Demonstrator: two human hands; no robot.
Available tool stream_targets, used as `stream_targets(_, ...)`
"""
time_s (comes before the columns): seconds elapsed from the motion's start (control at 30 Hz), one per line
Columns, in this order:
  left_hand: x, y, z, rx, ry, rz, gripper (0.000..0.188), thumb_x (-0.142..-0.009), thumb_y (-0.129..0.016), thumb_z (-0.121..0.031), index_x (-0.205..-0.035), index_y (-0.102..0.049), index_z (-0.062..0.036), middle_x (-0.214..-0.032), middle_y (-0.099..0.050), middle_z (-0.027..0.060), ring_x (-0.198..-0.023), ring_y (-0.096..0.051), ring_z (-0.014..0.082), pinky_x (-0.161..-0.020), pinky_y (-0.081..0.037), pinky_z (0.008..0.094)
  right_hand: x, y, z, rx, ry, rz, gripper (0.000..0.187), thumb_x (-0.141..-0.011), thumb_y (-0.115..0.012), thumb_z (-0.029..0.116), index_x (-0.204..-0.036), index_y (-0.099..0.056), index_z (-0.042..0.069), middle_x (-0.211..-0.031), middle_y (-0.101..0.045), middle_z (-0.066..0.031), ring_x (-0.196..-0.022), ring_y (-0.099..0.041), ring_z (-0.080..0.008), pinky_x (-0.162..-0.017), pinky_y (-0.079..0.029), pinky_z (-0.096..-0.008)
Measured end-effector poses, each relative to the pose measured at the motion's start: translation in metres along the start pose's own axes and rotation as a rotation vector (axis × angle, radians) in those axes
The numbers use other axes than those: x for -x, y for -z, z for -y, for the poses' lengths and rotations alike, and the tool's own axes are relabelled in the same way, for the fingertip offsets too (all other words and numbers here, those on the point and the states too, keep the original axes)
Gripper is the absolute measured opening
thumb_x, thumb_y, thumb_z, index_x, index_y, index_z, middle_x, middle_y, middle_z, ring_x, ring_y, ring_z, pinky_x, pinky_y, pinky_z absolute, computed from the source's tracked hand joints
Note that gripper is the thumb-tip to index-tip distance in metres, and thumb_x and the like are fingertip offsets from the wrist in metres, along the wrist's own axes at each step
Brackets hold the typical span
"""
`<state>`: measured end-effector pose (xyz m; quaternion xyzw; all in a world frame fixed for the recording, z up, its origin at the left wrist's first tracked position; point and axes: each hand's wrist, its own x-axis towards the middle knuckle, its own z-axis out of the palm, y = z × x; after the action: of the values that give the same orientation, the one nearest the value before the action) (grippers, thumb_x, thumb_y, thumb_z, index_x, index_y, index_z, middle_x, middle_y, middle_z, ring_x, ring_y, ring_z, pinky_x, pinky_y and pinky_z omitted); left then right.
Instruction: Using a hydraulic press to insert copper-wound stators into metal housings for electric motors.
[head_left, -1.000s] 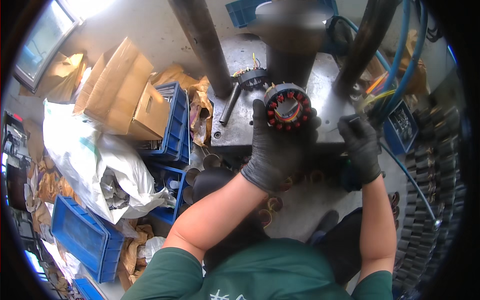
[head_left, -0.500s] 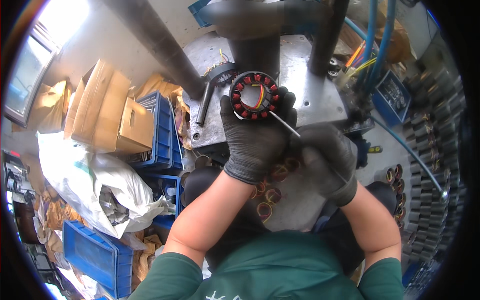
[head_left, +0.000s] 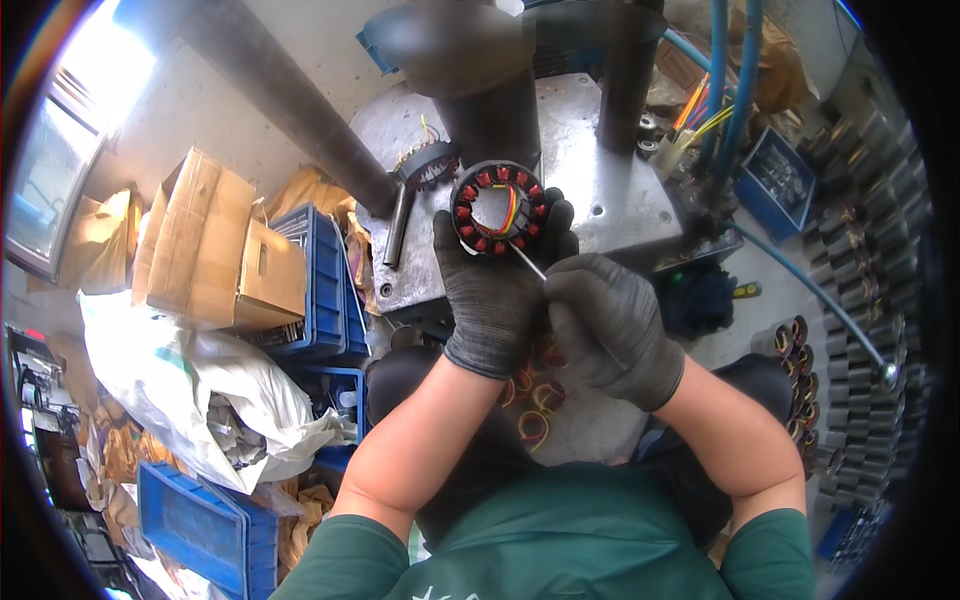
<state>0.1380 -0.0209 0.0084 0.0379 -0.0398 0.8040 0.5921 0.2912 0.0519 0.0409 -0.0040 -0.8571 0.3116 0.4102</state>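
A black ring-shaped motor stator [head_left: 463,212] with red coils and a loop of yellow and red wires sits in my left hand [head_left: 495,300], gloved in dark grey, its fingers wrapped round the ring's near side. My right hand [head_left: 612,325], in a matching glove, is closed on a thin metal rod-like tool [head_left: 527,262]. The tool's handle is hidden in the fist, and its tip meets the stator's lower right edge. Behind, a second stator [head_left: 430,165] leans near a short metal bar [head_left: 401,225] on the steel machine table [head_left: 575,205].
Thick dark columns [head_left: 300,105] rise from the table. Cardboard boxes [head_left: 205,240], blue crates [head_left: 195,515] and a white sack [head_left: 170,370] crowd the left. Several wound coils [head_left: 535,428] lie below my hands. Stacked dark metal parts [head_left: 855,400] and a blue bin [head_left: 777,185] stand right.
My right hand has moved left and slightly up, closer to the left hand. The tool's tip has shifted left along the stator's lower edge and now points up more steeply.
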Motion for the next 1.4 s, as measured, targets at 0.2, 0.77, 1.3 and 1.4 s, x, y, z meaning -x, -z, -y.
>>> stream_targets(0.2,-0.001,0.002,0.000,-0.039,-0.026,-0.027,0.096,-0.091,-0.058,-0.075,-0.148,-0.046,0.0013,-0.139,-0.059,0.0261,-0.126,-0.060,0.0435,-0.107,-0.049,0.0561,-0.001,-0.003,0.002,0.053,0.013,-0.010,0.017,-0.089,-0.068,0.009,-0.103,-0.066,0.000,-0.094,-0.069,-0.0189,-0.081,-0.070,-0.0383,-0.072,-0.059,-0.0448)
stream_targets(0.77,0.000,0.001,-0.001,-0.235,-0.095,-0.111,0.093,-0.092,-0.055,-0.075,-0.149,-0.047,-0.0010,-0.135,-0.063,0.0246,-0.119,-0.066,0.0414,-0.099,-0.056,0.0543,-0.002,-0.006,0.001,0.084,0.032,0.013,0.021,-0.088,-0.068,0.011,-0.104,-0.066,-0.002,-0.095,-0.067,-0.0200,-0.082,-0.069,-0.0388,-0.074,-0.059,-0.0451)
stream_targets(1.3,-0.004,-0.001,0.003,-0.264,-0.174,-0.307,0.082,-0.093,-0.048,-0.075,-0.138,-0.055,-0.0074,-0.127,-0.068,0.0198,-0.111,-0.070,0.0350,-0.090,-0.061,0.0494,0.013,-0.024,-0.001,0.363,0.154,0.138,0.032,-0.078,-0.068,0.019,-0.103,-0.067,-0.002,-0.102,-0.067,-0.0219,-0.086,-0.068,-0.0363,-0.078,-0.058,-0.0443)
stream_targets(1.4,-0.002,-0.003,0.005,-0.294,-0.199,-0.355,0.083,-0.093,-0.046,-0.077,-0.137,-0.056,-0.0070,-0.125,-0.069,0.0196,-0.110,-0.070,0.0346,-0.087,-0.062,0.0491,0.019,-0.025,-0.002,0.351,0.188,0.159,0.033,-0.079,-0.068,0.019,-0.104,-0.067,-0.003,-0.104,-0.067,-0.0232,-0.088,-0.068,-0.0366,-0.080,-0.058,-0.0441)
